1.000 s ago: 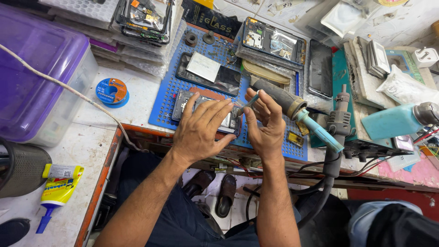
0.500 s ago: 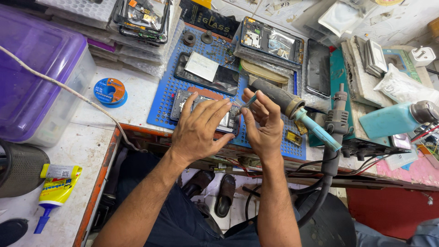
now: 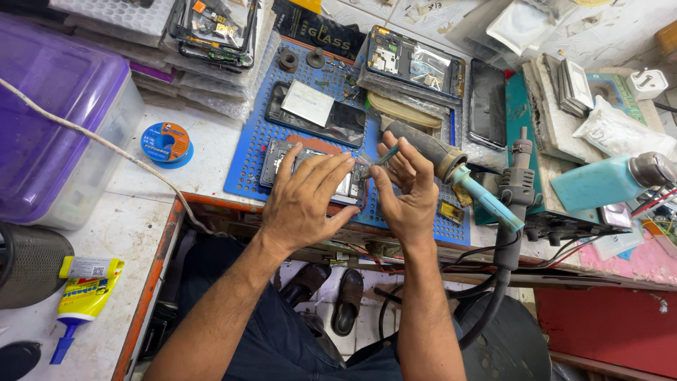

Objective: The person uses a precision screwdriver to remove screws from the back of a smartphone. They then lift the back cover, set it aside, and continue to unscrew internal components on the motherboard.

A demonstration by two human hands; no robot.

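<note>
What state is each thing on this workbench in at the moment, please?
Left hand: flat on the opened phone, fingers spread.
Right hand: pinching tweezers over the phone.
Phone on the blue mat: back off, insides exposed.
Purple-lidded box: closed.
Glue tube: capped, lying flat.
Teal bottle: lying on its side.

Both forearms bare to the elbow, no sleeves in view; left hand (image 3: 307, 201) and right hand (image 3: 405, 194) without gloves, rings or watch. Dark navy trousers (image 3: 282, 339) over the lap and legs. Dark brown leather shoes (image 3: 345, 300), worn, on a pale tiled floor (image 3: 360, 339).
</note>
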